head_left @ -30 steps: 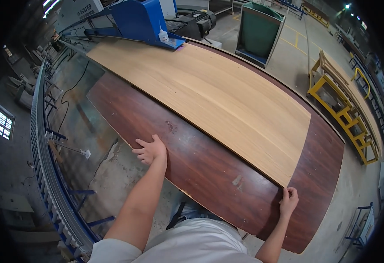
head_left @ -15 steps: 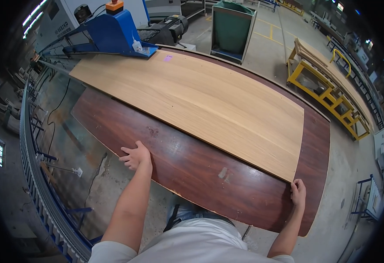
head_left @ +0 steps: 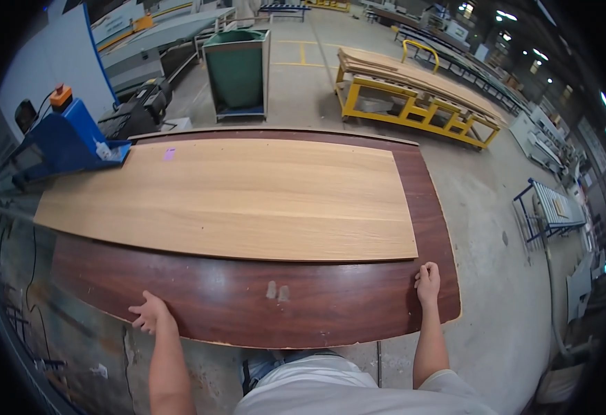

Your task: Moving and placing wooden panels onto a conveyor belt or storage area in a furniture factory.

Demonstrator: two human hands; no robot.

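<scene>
A long light wood-grain panel (head_left: 247, 200) lies flat on a dark red-brown board (head_left: 330, 304) in front of me. A small purple sticker (head_left: 170, 154) marks the panel's far left part. My left hand (head_left: 152, 312) is over the board's near edge at the left, fingers spread, holding nothing. Just off the panel's near right corner is my right hand (head_left: 427, 283), its fingers curled in with nothing seen in them. Two greyish worn patches (head_left: 277, 291) show on the board between my hands.
A blue machine part (head_left: 75, 135) with an orange-topped switch box (head_left: 61, 97) reaches over the panel's far left end. Beyond the board stand a green bin (head_left: 237, 72) in a metal frame and a yellow trolley (head_left: 413, 114) stacked with boards. A roller stand (head_left: 555, 206) is at the right.
My view has swung to the right, so the panel and machine appear farther left. My right hand has come away from the panel's corner. The left hand stays spread at the board's near edge.
</scene>
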